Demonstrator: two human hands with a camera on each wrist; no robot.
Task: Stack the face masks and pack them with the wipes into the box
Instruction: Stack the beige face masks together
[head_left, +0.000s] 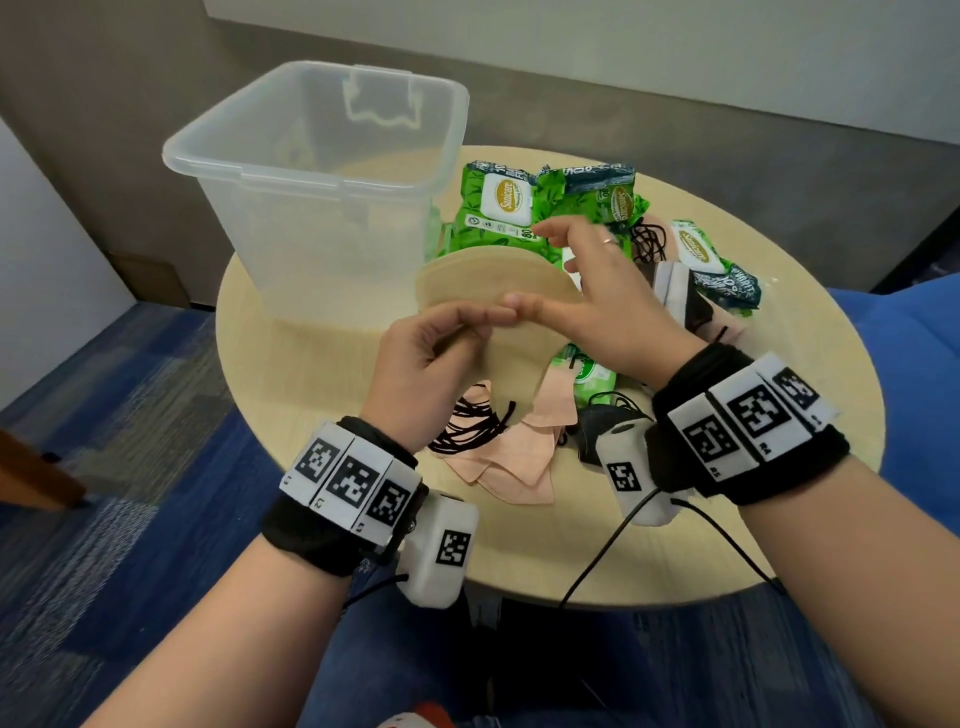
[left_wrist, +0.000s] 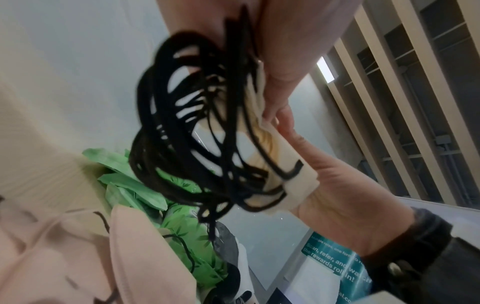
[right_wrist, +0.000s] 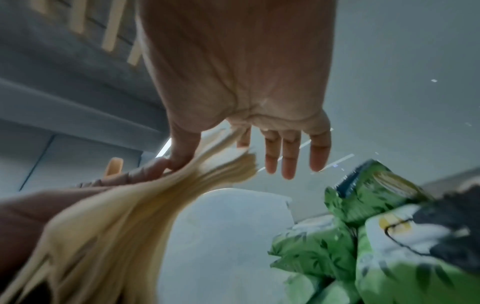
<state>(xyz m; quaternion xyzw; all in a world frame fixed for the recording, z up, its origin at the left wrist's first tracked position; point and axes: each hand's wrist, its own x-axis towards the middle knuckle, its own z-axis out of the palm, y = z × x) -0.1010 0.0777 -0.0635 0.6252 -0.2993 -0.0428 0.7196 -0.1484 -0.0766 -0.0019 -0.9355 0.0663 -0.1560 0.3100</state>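
Left hand (head_left: 431, 358) gripped beige mask stack (head_left: 498, 296) above surface (head_left: 311, 374), likely steadying it for squaring. Right hand (head_left: 587, 306) pinched stack edge with thumb, other fingers (right_wrist: 288, 156) spread. Box (head_left: 311, 171) stood open and near behind; wipes packs (head_left: 504, 208) and pink masks (head_left: 519, 457) lay unpacked.

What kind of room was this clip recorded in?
Probably an office or meeting area, not a home: a small round wooden table on blue patterned carpet tiles, grey wall panelling behind, and a printed promotional poster in the left wrist view.
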